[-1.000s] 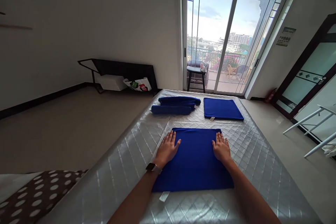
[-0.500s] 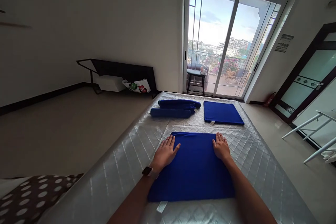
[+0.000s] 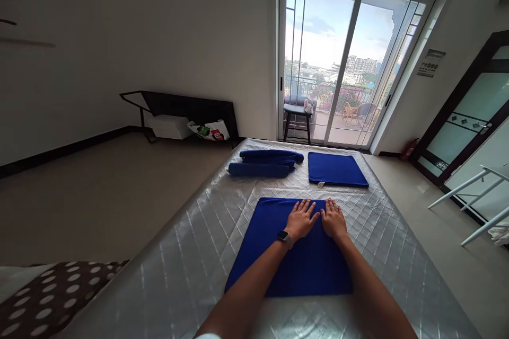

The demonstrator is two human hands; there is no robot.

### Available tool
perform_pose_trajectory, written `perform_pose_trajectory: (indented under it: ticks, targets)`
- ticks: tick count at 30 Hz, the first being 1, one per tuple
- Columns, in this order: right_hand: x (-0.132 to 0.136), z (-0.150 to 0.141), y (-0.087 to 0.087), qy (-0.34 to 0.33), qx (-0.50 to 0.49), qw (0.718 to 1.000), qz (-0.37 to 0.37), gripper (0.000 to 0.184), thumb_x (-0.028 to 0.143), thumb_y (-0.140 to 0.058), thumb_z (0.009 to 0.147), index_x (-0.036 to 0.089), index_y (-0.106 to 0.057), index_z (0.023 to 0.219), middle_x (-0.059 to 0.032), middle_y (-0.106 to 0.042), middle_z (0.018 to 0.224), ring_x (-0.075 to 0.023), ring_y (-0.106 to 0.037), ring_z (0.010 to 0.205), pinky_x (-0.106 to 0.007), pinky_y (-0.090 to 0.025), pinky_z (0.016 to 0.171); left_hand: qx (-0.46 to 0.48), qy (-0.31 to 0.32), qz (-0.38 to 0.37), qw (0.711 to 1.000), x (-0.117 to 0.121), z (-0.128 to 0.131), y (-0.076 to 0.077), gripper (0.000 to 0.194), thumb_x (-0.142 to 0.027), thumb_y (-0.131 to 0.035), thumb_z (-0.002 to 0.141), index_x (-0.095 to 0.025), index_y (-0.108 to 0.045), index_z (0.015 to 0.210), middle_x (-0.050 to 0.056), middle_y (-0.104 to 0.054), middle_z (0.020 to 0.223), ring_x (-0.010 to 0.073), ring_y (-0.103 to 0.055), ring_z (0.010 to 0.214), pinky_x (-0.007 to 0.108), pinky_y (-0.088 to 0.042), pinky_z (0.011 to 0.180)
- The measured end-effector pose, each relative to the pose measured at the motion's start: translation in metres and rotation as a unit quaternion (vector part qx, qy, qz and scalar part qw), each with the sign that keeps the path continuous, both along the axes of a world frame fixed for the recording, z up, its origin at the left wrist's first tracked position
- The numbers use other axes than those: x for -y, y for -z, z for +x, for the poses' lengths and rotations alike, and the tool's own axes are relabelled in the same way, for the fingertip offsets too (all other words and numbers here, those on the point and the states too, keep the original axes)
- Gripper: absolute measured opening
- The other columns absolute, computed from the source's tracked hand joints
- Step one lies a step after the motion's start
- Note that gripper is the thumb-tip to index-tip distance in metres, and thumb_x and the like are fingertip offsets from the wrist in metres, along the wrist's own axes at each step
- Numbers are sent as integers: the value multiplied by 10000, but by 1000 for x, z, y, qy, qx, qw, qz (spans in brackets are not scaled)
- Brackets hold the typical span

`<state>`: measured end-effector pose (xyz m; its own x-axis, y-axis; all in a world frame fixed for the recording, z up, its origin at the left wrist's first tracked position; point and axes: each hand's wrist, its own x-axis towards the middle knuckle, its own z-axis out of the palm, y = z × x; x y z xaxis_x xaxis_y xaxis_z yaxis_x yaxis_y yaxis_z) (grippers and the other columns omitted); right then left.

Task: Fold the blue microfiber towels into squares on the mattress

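A folded blue cloth [image 3: 274,246] lies flat on the silver quilted mattress [image 3: 186,270] in front of me. Both my hands rest palm-down on its far right part, fingers stretched out. My left hand [image 3: 301,219], with a watch on the wrist, lies just beside my right hand [image 3: 333,219], the two nearly touching. Farther back lie another flat folded blue cloth [image 3: 336,169] and two rolled blue cloths [image 3: 264,163] to its left.
A brown pillow with white dots [image 3: 51,296] lies at the lower left. A dark low rack [image 3: 186,111] with a box and bag stands against the wall. Glass sliding doors [image 3: 342,58] open onto a balcony with a stool [image 3: 296,119]. A white drying rack [image 3: 477,196] stands at the right.
My left hand slid right across the cloth from its left edge to beside my right hand. The right hand stayed in place.
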<state>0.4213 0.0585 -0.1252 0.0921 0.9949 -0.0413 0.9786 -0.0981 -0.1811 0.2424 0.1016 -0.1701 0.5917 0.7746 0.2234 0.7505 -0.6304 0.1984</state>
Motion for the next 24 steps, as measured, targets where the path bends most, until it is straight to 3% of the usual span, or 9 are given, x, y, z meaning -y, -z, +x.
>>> perform_pose_trajectory:
  ticks: [3,5,7,10,24]
  targets:
    - [0,0,1,2,1,1000,2,622,368,-224,1040,80,-254,1590,-107,-252,1652,-167,-160,1545,-341,-99,1241,-1,-81,-3,997,-6,-40,0,460,-445,-570,969,-200,-558,1358,140,-557,1430,299,-563,1268,552,-468,1057]
    - [-1,0,2,2,-1,1000,3,622,371,-222,1041,80,-257,1589,-105,-249,1654,-166,-158,1546,-341,-96,1242,-6,-144,-9,989,-7,-76,1,561,-501,-429,1008,-156,-497,1446,196,-488,1519,345,-450,1404,586,-359,1148]
    - [-1,1,4,3,-3,1000,6,622,373,-223,1041,79,-262,1588,-105,-248,1654,-168,-157,1546,-346,-95,1243,-15,-204,-18,979,-6,-108,3,659,-534,-271,1025,-118,-416,1515,202,-414,1581,335,-350,1481,560,-279,1203]
    - [-2,2,7,5,-8,1000,8,626,379,-224,1042,74,-260,1587,-112,-256,1651,-170,-158,1546,-355,-97,1244,-23,-242,-24,970,-5,-137,7,713,-551,-198,1015,-107,-350,1552,149,-377,1609,285,-310,1508,496,-250,1232]
    - [-3,2,4,10,13,1000,-8,620,377,-218,1048,87,-237,1595,-88,-228,1663,-151,-143,1547,-332,-96,1246,-11,-237,-22,971,-3,-132,4,712,-528,-270,998,-69,-374,1532,161,-378,1603,285,-305,1509,480,-243,1236]
